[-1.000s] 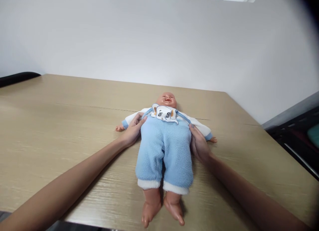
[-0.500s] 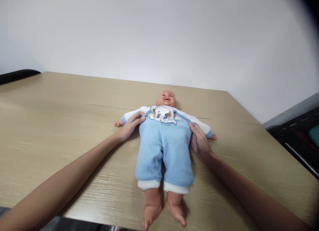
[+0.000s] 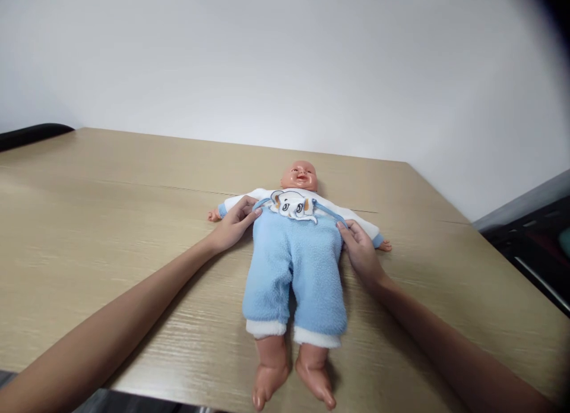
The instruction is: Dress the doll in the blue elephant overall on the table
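Note:
A baby doll (image 3: 299, 175) lies on its back, head away from me and feet toward me. It wears light blue fleece overalls (image 3: 294, 259) with white cuffs over a white long-sleeved top (image 3: 360, 224). On the chest is a white animal-face patch (image 3: 293, 206), with a blue strap running out to each side. My left hand (image 3: 236, 223) pinches the overalls' edge at the strap on the doll's left-of-view side, thumb on top. Opposite, my right hand (image 3: 360, 250) has thumb and fingers closed on the other strap's lower end. Some fingertips are hidden behind the cloth.
The doll rests on a pale wooden table (image 3: 133, 235) with a thin seam across it. A white wall (image 3: 267, 69) stands behind. Dark furniture (image 3: 525, 241) is beyond the right edge, and a black curved object (image 3: 35, 134) at far left.
Both hands stay at the sides of the overalls, with only slight finger shifts; the right hand's fingers show more above the strap. The doll appears slightly further right in view.

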The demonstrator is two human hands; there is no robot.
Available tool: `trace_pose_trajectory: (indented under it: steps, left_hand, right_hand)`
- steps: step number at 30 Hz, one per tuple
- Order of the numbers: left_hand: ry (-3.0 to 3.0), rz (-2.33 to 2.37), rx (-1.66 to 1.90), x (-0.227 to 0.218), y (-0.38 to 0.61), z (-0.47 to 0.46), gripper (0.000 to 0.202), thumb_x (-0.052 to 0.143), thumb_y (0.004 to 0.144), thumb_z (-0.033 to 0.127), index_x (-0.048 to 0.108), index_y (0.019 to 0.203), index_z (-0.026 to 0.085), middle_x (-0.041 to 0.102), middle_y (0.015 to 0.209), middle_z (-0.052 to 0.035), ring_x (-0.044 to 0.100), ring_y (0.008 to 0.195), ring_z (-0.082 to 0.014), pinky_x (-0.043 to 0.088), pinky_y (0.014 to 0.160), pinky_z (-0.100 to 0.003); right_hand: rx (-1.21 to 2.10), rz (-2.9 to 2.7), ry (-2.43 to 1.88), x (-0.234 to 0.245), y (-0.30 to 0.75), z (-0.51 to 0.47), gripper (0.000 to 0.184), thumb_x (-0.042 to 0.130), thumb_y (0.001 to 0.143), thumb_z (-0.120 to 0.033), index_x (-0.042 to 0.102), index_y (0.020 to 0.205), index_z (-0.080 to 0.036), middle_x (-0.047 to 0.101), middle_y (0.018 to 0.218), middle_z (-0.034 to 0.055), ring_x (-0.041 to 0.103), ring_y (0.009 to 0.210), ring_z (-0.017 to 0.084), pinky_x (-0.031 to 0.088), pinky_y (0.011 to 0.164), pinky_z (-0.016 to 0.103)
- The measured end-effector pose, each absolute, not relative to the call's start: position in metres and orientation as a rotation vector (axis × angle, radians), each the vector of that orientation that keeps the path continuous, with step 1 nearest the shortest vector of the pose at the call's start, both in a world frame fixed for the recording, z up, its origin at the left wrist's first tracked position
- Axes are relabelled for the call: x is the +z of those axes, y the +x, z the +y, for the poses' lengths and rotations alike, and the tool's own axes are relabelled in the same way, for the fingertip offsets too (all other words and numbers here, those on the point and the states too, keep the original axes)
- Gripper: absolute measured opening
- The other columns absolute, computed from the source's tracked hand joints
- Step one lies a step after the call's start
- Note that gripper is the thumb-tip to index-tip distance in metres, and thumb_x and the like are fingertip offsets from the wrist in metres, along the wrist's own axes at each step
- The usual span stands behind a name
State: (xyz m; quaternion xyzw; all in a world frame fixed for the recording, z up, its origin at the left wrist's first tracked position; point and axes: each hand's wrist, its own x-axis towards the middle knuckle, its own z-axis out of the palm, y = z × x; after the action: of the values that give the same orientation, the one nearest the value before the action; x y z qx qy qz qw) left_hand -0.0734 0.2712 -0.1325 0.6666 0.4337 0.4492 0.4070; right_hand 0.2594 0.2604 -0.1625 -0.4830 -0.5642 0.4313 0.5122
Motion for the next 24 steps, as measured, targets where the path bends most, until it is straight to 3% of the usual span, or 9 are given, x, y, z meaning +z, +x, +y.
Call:
trace_pose_trajectory:
  steps: [7,13,19,24]
  left_hand:
    - [1.644,1.178,1.138,-0.133,-0.071,0.269,0.045,0.064,0.099,0.066,0.059,0.110,0.022,0.057,0.083,0.0011,0.049,0.079,-0.0193,0.036,0.074,-0.033]
    - [1.705,1.166,1.137,-0.134,-0.069,0.270,0.045,0.062,0.100,0.067,0.060,0.100,0.021,0.057,0.092,-0.0012,0.051,0.087,-0.0204,0.040,0.080,-0.034]
    - [1.730,1.241,1.152,-0.137,-0.071,0.269,0.040,0.057,0.105,0.063,0.060,0.111,0.023,0.056,0.089,0.0007,0.051,0.083,-0.0191,0.041,0.079,-0.033]
    - [1.814,1.253,1.158,-0.137,-0.072,0.268,0.037,0.054,0.108,0.058,0.060,0.110,0.022,0.060,0.097,-0.0014,0.054,0.089,-0.0198,0.044,0.084,-0.034]
  right_hand:
    - [0.931,-1.393,-1.182,-0.153,0.255,0.254,0.042,0.071,0.092,-0.067,0.058,0.083,-0.028,0.050,0.078,-0.0016,0.048,0.077,0.022,0.043,0.073,0.035]
    - [0.936,-1.402,-1.211,-0.147,0.256,0.251,0.034,0.068,0.093,-0.058,0.057,0.081,-0.027,0.048,0.079,-0.0011,0.046,0.080,0.023,0.044,0.076,0.035]
    - [0.882,-1.405,-1.198,-0.139,0.254,0.252,0.034,0.064,0.095,-0.056,0.054,0.078,-0.028,0.044,0.076,-0.0011,0.042,0.075,0.022,0.041,0.070,0.035]
    - [0.848,-1.433,-1.152,-0.115,0.248,0.270,0.032,0.068,0.095,-0.057,0.058,0.085,-0.027,0.048,0.076,-0.0024,0.043,0.071,0.020,0.038,0.067,0.035]
